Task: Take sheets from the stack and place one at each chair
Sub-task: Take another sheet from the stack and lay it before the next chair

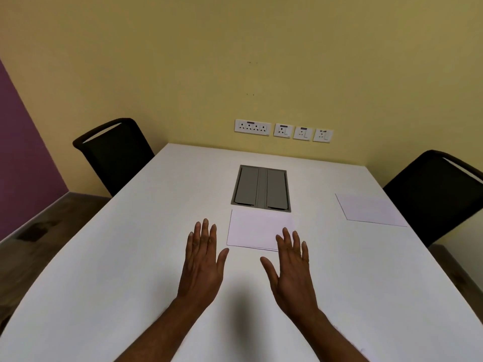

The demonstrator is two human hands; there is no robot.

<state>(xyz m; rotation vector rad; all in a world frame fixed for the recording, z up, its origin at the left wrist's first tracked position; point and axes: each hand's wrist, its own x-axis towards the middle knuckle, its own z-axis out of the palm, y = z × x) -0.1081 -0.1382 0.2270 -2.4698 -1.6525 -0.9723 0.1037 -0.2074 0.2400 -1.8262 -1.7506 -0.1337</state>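
Observation:
A small stack of white sheets [254,228] lies in the middle of the white table [130,257], just in front of a grey cable hatch. One single sheet [369,209] lies at the right edge, in front of the black right chair [431,194]. No sheet lies in front of the black left chair [112,155]. My left hand [202,259] hovers flat, fingers spread, just left of the stack. My right hand [291,265] is also flat and spread, its fingertips over the stack's near right corner. Neither hand holds anything.
The grey cable hatch [261,188] is set flush into the table behind the stack. Wall sockets [283,130] sit on the yellow wall beyond the table's far edge. Wooden floor [31,236] shows on the left.

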